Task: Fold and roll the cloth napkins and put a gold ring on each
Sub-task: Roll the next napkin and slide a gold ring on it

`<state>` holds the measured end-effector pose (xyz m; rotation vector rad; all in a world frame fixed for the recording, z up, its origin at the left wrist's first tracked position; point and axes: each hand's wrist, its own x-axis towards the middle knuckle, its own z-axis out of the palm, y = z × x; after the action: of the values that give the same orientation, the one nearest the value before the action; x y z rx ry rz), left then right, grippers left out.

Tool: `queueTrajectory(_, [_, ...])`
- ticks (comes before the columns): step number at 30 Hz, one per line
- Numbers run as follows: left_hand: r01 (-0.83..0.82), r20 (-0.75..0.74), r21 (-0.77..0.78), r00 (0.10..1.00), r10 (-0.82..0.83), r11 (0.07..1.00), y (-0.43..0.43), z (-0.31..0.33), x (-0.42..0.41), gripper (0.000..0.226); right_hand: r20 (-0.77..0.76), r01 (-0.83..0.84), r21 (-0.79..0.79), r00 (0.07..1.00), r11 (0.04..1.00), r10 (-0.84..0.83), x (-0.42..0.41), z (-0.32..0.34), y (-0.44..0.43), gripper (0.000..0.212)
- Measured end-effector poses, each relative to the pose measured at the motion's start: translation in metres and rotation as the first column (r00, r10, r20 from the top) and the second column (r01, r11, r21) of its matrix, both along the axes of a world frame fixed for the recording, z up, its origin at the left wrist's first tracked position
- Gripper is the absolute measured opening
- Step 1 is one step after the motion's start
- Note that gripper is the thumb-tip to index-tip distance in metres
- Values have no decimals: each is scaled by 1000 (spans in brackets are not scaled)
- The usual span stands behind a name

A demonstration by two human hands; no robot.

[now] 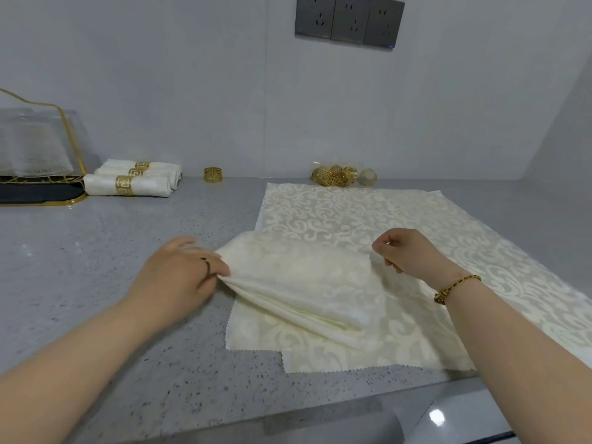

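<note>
Worktop (pixel 96 251), grey speckled: two bare forearms are crossing its near edge.

Left grip (pixel 179 277): one, pinching the left end of the lifted fold.

Right grip (pixel 410 251): one, wearing a beaded bracelet (pixel 455 288) and pinching the fold's right end.

Napkin (pixel 304 283) in work: one, cream with a pale scroll pattern. Its near half is being doubled over and is sagging between the grips.

Flat napkins (pixel 352 213): at least two pinked edges are showing beneath, near the front edge. They are lying spread toward the right corner.

Rolled napkins (pixel 128 184): three, each wearing a gold band, lying along the back edge at the left, beside a wire rack (pixel 69 139).

Gold ring (pixel 213 174): one, standing alone at the back edge.

Heap of gold rings (pixel 334 176): several, number unclear, touching the far cloth edge. One pale ring (pixel 367 176) is sitting just beside the heap.
</note>
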<state>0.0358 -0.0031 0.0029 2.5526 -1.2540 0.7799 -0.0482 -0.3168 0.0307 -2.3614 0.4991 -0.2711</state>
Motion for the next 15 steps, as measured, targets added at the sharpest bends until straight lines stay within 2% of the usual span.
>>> queueTrajectory(2, [-159, -132, -17, 979, 156, 987, 16, -3, 13, 25, 3, -43, 5, 999, 999, 43, 1, 3, 12, 23])
queueTrajectory(4, [-253, -227, -21, 944, 241, 967, 26, -2, 22, 22, -10, -83, 24, 997, 996, 83, 3, 3, 25, 22])
queueTrajectory(8, [-358, -237, 10, 906, 350, 934, 31, -6, 45, 20, -91, -150, 78, 983, 986, 157, 10, -4, 50, 25])
queueTrajectory(11, [-339, -220, 37, 915, 339, 940, 31, -12, 51, 24, -128, -152, 234, 974, 960, 185, 12, -11, 64, 35])
queueTrajectory(13, [-264, -193, 25, 945, 264, 964, 27, -13, 43, 27, -137, -138, 237, 975, 962, 173, 13, -11, 68, 40])
queueTrajectory(15, [-116, -104, 26, 988, 118, 993, 20, -11, 28, 23, -151, -132, 201, 975, 971, 164, 15, -11, 71, 41])
